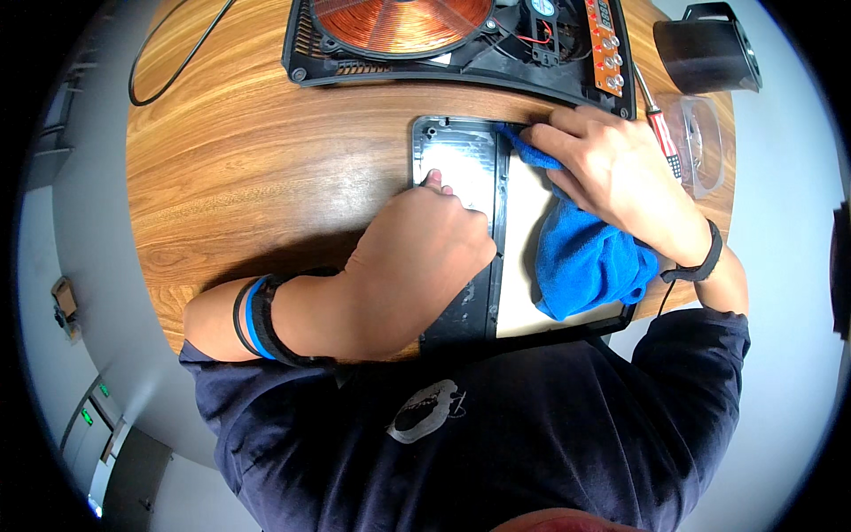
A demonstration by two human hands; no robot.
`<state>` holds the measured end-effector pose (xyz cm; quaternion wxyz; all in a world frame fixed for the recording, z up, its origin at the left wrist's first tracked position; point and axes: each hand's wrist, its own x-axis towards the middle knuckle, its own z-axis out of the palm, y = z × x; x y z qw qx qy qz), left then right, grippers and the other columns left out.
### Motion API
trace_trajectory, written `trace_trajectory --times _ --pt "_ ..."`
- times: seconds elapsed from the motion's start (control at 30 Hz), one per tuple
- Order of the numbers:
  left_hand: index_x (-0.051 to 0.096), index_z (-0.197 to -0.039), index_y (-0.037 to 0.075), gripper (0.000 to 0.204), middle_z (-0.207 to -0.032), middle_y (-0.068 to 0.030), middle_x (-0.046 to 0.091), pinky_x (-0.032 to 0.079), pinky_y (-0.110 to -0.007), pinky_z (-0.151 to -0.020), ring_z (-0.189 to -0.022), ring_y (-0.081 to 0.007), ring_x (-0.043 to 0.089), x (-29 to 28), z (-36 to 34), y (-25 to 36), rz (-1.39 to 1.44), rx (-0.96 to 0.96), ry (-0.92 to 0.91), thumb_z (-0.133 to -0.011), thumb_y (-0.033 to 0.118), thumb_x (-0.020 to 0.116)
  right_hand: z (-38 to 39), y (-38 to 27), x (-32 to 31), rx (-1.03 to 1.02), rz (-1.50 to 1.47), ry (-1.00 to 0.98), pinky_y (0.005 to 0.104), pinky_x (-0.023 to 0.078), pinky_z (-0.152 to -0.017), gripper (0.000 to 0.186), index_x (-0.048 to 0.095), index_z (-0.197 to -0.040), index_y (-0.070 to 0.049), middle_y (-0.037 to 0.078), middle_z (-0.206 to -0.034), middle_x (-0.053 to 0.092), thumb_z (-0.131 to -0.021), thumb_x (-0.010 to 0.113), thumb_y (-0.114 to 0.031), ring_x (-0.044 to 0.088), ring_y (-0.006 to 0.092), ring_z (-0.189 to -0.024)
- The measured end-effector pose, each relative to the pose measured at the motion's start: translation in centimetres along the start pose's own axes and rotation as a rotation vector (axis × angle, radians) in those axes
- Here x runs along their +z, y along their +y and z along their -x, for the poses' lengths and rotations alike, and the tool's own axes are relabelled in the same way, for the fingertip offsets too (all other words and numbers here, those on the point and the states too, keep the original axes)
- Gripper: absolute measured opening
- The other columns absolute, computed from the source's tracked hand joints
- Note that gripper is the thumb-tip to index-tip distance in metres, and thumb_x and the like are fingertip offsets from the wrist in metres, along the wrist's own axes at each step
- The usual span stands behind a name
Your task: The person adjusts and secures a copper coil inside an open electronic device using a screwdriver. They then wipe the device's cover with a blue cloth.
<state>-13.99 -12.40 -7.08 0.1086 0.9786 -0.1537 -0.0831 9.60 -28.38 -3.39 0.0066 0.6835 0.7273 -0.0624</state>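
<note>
A flat black-framed cover panel point(501, 213) lies on the table before me, with a cream-coloured plate on its right and a shiny dark strip on its left. My left hand point(424, 248) is curled over the left edge of this panel; a fingertip shows on the shiny strip, the other fingertips are hidden. At the panel's far edge my right hand point(607, 164) is closed on a blue cloth point(585, 262). One corner of the cloth is pressed into the frame's inner edge, and the rest is bunched over the cream plate.
Beyond the panel stands an opened induction cooker base point(372, 69) with a copper coil point(403, 22) and an orange circuit board point(605, 53). To the right are a screwdriver point(663, 137), a clear plastic box point(706, 146) and a black container point(706, 53). A dark cable point(182, 66) curls at the far left.
</note>
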Motion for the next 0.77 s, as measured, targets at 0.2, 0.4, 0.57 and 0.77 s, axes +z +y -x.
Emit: trace_trajectory --times 0.2,0.4,0.57,0.77 --pt "0.081 -0.1 0.012 0.009 -0.102 -0.0099 0.076 0.055 -0.049 -0.12 -0.112 -0.0325 0.076 0.5 0.4 -0.2 0.007 0.03 0.076 -0.098 0.012 0.072 -0.2 0.0 0.5 0.045 -0.055 -0.054 0.046 0.066 -0.083 0.036 0.079 -0.13 -0.004 0.014 -0.11 0.081 -0.097 0.082 -0.017 0.081 0.0362 -0.1" --pt "0.081 -0.099 0.012 0.01 -0.103 -0.0106 0.077 0.057 -0.048 -0.118 -0.111 -0.0316 0.078 0.5 0.5 -0.2 -0.063 0.038 0.115 -0.098 0.01 0.071 0.1 0.6 0.2 0.044 -0.035 -0.045 0.0451 0.066 -0.085 0.038 0.08 -0.136 -0.003 0.016 -0.11 0.078 -0.101 0.081 -0.019 0.079 0.0366 -0.099" --pt "0.083 -0.096 0.012 0.011 -0.105 -0.0156 0.08 0.061 -0.044 -0.108 -0.11 -0.0316 0.081 0.1 0.2 -0.4 -0.023 0.033 0.084 -0.097 0.01 0.073 0.5 0.1 -0.5 0.079 0.007 0.004 0.0439 0.064 -0.078 0.027 0.081 -0.117 -0.006 0.009 -0.109 0.071 -0.1 0.082 -0.027 0.078 0.032 -0.095" --pt "0.086 -0.1 0.01 0.013 -0.113 -0.02 0.082 0.06 -0.044 -0.107 -0.117 -0.0335 0.082 -0.8 -0.2 -0.2 -0.038 0.017 -0.021 -0.095 0.01 0.074 0.2 -0.1 -0.5 0.017 0.118 0.121 0.0376 0.063 -0.077 0.021 0.082 -0.115 -0.01 0.006 -0.111 0.067 -0.099 0.082 -0.024 0.076 0.0232 -0.104"
